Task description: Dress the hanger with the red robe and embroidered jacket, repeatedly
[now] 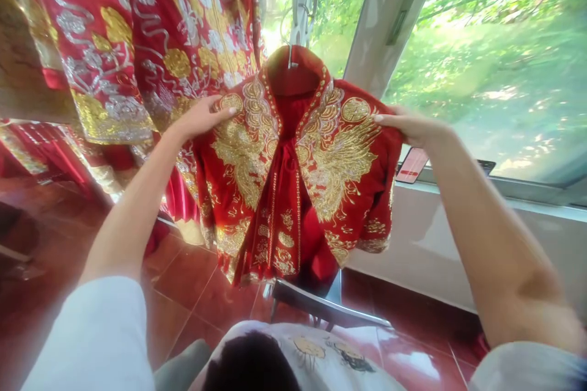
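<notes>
A short red jacket (337, 165) with gold and silver embroidery hangs in front of me from a hanger (290, 56). Its front parts in the middle, and a red panel with gold edging (285, 220) hangs in the gap. My left hand (202, 117) grips the shoulder at the left, thumb on the front near a round gold motif. At the other shoulder, my right hand (410, 124) pinches the cloth the same way, its fingers behind the fabric.
Larger red embroidered garments (151, 43) hang at the left. A phone (412, 165) rests by the window sill (527, 195) on the right. Below the jacket stands a chair-like piece with a metal edge (330, 305) on the red tiled floor (183, 284).
</notes>
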The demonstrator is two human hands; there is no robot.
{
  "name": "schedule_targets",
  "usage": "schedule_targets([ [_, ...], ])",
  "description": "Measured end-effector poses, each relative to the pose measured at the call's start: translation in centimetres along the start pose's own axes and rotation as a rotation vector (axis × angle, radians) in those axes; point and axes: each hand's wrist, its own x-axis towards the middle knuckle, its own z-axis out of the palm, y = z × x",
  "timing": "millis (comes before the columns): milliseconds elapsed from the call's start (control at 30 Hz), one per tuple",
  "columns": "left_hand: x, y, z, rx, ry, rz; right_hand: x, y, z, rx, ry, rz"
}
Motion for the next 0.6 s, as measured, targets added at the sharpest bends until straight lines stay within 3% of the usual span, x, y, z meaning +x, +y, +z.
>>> schedule_targets([
  [67, -0.8, 0.8, 1.0, 0.011, 0.071, -0.035, -1.0, 1.0, 1.8, 0.023, 0.320, -0.136],
  [167, -1.6, 2.9, 2.3, 0.018, 0.207, -0.091, -2.3, 1.1, 5.1, -0.230, 0.738, -0.281],
  [300, -5.3, 5.7, 4.0, 0.041, 0.229, -0.117, -5.1, 1.5, 10.6, -0.603, 0.977, -0.348],
  [367, -8.7, 6.5, 5.8, 0.098, 0.214, -0.104, -7.1, 2.9, 14.3, -0.763, 0.938, -0.393],
  [467, -13.6, 6.1, 9.3, 0.208, 0.079, -0.034, -9.2, 5.8, 18.9, -0.967, 0.676, -0.431],
  [533, -15.6, 4.7, 10.8, 0.262, -0.002, 0.011, -9.4, 7.6, 19.9, -1.029, 0.645, -0.386],
  [600, -16.4, 2.8, 11.1, 0.293, -0.034, 0.028, -8.9, 8.9, 19.3, -1.029, 0.681, -0.321],
])
